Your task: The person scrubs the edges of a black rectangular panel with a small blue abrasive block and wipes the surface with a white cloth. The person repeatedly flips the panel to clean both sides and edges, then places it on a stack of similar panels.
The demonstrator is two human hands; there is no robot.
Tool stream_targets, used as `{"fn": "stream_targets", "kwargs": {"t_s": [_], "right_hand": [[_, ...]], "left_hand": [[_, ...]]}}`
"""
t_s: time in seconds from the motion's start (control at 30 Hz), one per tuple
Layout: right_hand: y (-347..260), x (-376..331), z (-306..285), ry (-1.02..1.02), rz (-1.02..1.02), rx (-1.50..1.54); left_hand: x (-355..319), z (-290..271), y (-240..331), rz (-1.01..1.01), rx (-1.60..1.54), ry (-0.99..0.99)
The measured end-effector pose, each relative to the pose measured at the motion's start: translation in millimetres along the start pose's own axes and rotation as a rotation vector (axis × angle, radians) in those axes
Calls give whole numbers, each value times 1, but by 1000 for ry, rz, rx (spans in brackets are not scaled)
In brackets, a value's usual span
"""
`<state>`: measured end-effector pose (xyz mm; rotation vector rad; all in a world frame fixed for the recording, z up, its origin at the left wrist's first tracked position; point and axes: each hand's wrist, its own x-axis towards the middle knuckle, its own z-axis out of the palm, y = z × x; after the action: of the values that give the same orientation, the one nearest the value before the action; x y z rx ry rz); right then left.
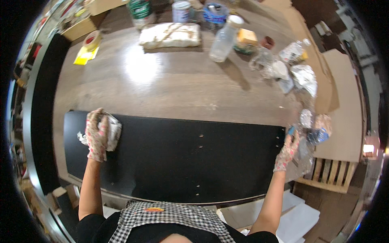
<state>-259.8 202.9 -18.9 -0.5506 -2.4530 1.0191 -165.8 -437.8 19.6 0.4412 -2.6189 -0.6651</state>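
A long black board [162, 158] with several small holes lies flat across the near side of the table. My left hand [97, 135], in a pale glove with pink spots, is closed on a crumpled white cloth [114, 131] pressed to the board's left part. The board's right end is gripped by my right hand [287, 152], gloved alike, its fingers at the edge. A small blue thing [291, 130] shows at those fingertips; its kind is unclear.
Along the far side stand a folded cloth bundle [170, 35], a cloudy plastic bottle [225, 40], a can [181, 12] and a yellow sponge [246, 37]. A tape roll [92, 40] lies far left. Crumpled plastic and foil [304, 79] line the right edge beside cardboard [340, 105].
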Motion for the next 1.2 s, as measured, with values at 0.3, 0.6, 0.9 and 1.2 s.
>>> {"fn": "stream_targets", "kwargs": {"t_s": [0.3, 0.6, 0.9, 1.2], "right_hand": [[-19, -39, 27, 20, -66, 146], [-8, -59, 13, 30, -60, 75], [-3, -59, -13, 32, -91, 142], [-149, -99, 70, -458, -751, -159]], "left_hand": [[-23, -127, -246, -723, -141, 150], [-32, -146, -276, -681, 180, 87], [-52, -133, -212, -688, 383, 67], [-64, -126, -218, -535, 399, 192]]}}
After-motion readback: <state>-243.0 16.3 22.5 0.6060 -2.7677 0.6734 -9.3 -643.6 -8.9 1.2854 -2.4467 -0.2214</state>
